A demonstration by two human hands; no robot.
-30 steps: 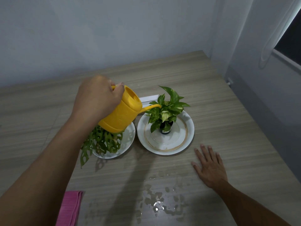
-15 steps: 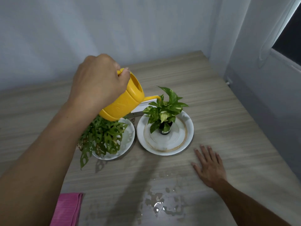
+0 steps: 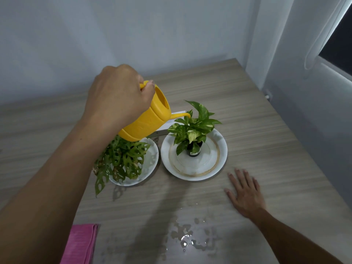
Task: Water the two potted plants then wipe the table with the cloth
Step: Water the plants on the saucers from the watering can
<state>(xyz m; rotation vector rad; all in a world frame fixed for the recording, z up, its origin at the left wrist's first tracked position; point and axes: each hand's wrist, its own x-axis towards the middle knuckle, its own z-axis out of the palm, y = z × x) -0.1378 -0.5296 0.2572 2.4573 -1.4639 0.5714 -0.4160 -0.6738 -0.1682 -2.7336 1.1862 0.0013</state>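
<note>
Yellow is the colour of the little watering can [image 3: 147,119], and the left hand [image 3: 118,96] is wrapped tight around its handle. The can is up in the air and tipped forward. Its thin spout points down at the leafy pothos plant [image 3: 192,130], which sits in a small dark pot on a white plate with a gold ring [image 3: 217,162]. I cannot see any water coming out, so I cannot tell if it is pouring right now.

Just to the left is the other plant, the one with holes in its leaves [image 3: 123,161]. It sits on a second white plate [image 3: 152,162], partly under the can. The right hand [image 3: 245,193] lies flat and open on the wooden table [image 3: 266,130], holding nothing.

I think the watering part is nearly over, or in the middle of the second plant. The wiping is not started. The pink cloth [image 3: 82,244] lies folded at the near left edge of the table, and nobody touches it. A puddle of spilled water [image 3: 186,237] sits near the front, well apart from the cloth.

Compared with a second ago, the left hand and can are higher up, and the can no longer hides so much of the holey plant. The right hand is in the same spot. The puddle looks the same too.
</note>
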